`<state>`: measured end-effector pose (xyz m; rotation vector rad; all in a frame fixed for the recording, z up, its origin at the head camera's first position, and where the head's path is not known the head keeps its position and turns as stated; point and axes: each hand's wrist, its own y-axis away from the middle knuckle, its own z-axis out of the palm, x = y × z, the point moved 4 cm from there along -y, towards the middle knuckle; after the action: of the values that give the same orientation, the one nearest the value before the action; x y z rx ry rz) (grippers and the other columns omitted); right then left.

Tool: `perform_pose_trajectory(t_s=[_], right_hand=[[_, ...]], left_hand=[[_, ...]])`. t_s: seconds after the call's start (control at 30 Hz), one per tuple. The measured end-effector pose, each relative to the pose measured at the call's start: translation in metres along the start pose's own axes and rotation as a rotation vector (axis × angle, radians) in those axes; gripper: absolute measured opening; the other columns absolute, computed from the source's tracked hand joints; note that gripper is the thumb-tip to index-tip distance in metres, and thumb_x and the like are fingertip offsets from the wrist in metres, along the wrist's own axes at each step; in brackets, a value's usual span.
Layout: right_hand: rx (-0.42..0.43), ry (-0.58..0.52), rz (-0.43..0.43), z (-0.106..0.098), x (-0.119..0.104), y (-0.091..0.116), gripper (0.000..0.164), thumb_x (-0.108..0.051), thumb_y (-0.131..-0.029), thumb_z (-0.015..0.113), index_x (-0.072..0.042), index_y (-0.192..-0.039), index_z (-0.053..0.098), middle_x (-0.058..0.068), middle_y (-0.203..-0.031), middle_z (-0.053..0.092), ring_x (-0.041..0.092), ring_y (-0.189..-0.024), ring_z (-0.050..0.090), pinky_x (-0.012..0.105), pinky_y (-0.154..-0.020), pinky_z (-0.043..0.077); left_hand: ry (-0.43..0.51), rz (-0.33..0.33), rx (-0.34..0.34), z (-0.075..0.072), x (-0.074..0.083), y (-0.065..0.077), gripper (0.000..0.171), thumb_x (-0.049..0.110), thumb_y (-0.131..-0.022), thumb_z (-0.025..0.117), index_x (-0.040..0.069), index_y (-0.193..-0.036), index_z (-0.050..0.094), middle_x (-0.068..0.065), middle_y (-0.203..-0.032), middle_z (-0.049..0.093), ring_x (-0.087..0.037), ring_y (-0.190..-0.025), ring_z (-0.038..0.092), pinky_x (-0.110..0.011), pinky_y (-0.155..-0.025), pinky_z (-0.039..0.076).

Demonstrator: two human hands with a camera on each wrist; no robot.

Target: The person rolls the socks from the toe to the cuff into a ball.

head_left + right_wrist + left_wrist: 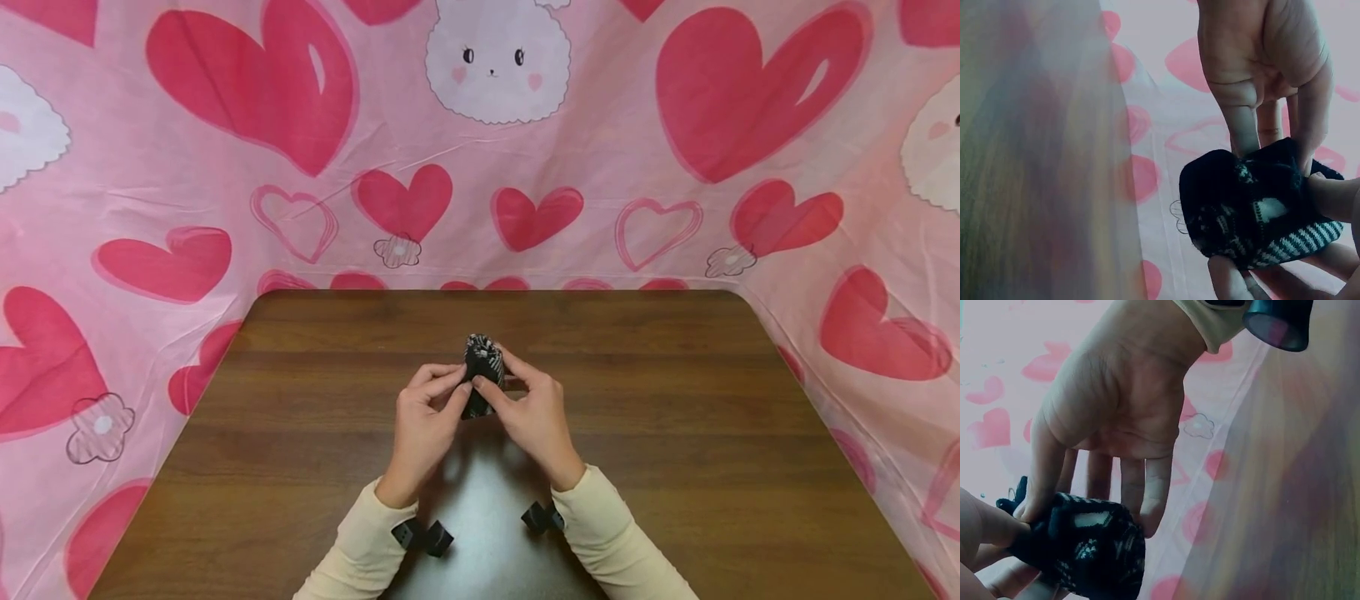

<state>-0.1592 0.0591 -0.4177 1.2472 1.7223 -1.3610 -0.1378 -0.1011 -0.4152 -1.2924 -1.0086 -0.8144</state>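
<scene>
A small folded bundle of black-and-white knit fabric [482, 354], sock-like, is held up above the table between both hands. Its fabric shows white stripes and flecks on black in the right wrist view. My left hand [422, 425] pinches its left side between thumb and fingers. From the other side, my right hand [542, 412] grips it with the thumb in front and fingers behind. The two thumbs come close together on the near face. In the left wrist view, the bundle [1100, 550] hides part of the fingers behind it.
A brown wooden table [300, 467] lies beneath the hands. Pink cloth with hearts [465, 142] hangs behind and along both sides of it. Small black devices are worn at the left cuff [423, 536] and right cuff [542, 518].
</scene>
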Motion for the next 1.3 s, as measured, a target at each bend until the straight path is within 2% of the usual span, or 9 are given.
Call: perform_pose_trajectory(t_s=[0.1,0.27,0.47,0.7,0.77,0.93,1.07,1.2,1.3], right_hand=[[-0.005,0.025,0.024,0.002,0.001,0.001,0.051,-0.034,-0.088,0.080,-0.021,-0.135,0.065,0.002,-0.109,0.073,0.014,-0.085,0.071,0.032,-0.068,0.058],[-0.011,-0.117,0.093,0.004,0.003,0.001,0.057,-0.033,-0.084,0.083,-0.023,-0.136,0.063,0.004,-0.106,0.073,0.016,-0.085,0.073,0.033,-0.070,0.058],[0.018,-0.312,0.125,0.008,0.005,0.000,0.057,-0.018,-0.083,0.084,-0.015,-0.135,0.063,0.012,-0.109,0.072,0.024,-0.088,0.074,0.034,-0.072,0.058],[0.050,-0.403,0.143,0.009,0.001,-0.002,0.053,-0.009,-0.084,0.082,-0.007,-0.133,0.064,0.014,-0.113,0.071,0.026,-0.096,0.072,0.035,-0.075,0.057],[0.057,-0.411,0.149,0.008,0.001,-0.002,0.052,-0.008,-0.083,0.083,-0.005,-0.132,0.064,0.014,-0.114,0.071,0.027,-0.097,0.072,0.036,-0.076,0.057],[0.084,-0.343,0.134,0.007,0.002,-0.002,0.045,-0.013,-0.082,0.084,-0.008,-0.124,0.070,0.010,-0.110,0.073,0.023,-0.095,0.072,0.033,-0.073,0.058],[0.127,-0.201,0.083,0.006,0.004,-0.002,0.033,-0.015,-0.082,0.085,-0.008,-0.112,0.075,0.006,-0.101,0.075,0.018,-0.087,0.073,0.028,-0.064,0.057],[0.142,-0.027,-0.020,0.006,0.003,-0.002,0.025,-0.016,-0.081,0.082,-0.008,-0.104,0.075,0.004,-0.091,0.075,0.013,-0.072,0.071,0.025,-0.053,0.053],[0.145,0.080,-0.111,0.007,0.001,-0.001,0.024,-0.016,-0.081,0.081,-0.007,-0.103,0.075,0.004,-0.085,0.074,0.013,-0.064,0.067,0.024,-0.049,0.050]], left_hand=[[-0.052,0.015,0.007,0.000,0.003,-0.001,0.025,-0.012,-0.087,0.070,-0.006,-0.112,0.072,-0.019,-0.109,0.066,-0.030,-0.102,0.066,-0.030,-0.084,0.054],[-0.123,0.095,0.015,0.002,0.017,-0.001,0.027,-0.015,-0.085,0.070,-0.010,-0.112,0.070,-0.023,-0.109,0.066,-0.035,-0.104,0.066,-0.042,-0.085,0.054],[-0.086,0.140,0.030,0.002,0.006,-0.002,0.032,-0.016,-0.081,0.072,-0.004,-0.111,0.073,-0.015,-0.108,0.067,-0.029,-0.110,0.066,-0.038,-0.087,0.052],[-0.060,0.247,0.036,0.005,0.005,-0.003,0.032,-0.013,-0.082,0.073,-0.001,-0.112,0.075,-0.010,-0.106,0.067,-0.026,-0.113,0.065,-0.035,-0.089,0.052],[-0.059,0.260,0.038,0.005,0.006,-0.003,0.031,-0.013,-0.081,0.074,-0.002,-0.110,0.075,-0.010,-0.105,0.068,-0.026,-0.113,0.066,-0.035,-0.089,0.052],[-0.033,0.232,0.022,0.005,0.006,-0.003,0.032,-0.017,-0.078,0.075,-0.005,-0.108,0.075,-0.014,-0.104,0.066,-0.029,-0.113,0.066,-0.036,-0.088,0.052],[-0.042,0.221,0.018,0.003,0.005,-0.003,0.033,-0.020,-0.077,0.074,-0.007,-0.108,0.074,-0.018,-0.104,0.065,-0.034,-0.109,0.066,-0.042,-0.086,0.053],[-0.181,0.309,0.066,0.001,0.008,-0.004,0.027,-0.013,-0.079,0.075,-0.003,-0.104,0.077,-0.015,-0.099,0.066,-0.030,-0.091,0.064,-0.037,-0.076,0.056],[-0.288,0.388,0.108,0.001,0.013,-0.005,0.023,-0.007,-0.081,0.076,0.001,-0.102,0.079,-0.009,-0.096,0.068,-0.025,-0.080,0.057,-0.035,-0.065,0.048]])
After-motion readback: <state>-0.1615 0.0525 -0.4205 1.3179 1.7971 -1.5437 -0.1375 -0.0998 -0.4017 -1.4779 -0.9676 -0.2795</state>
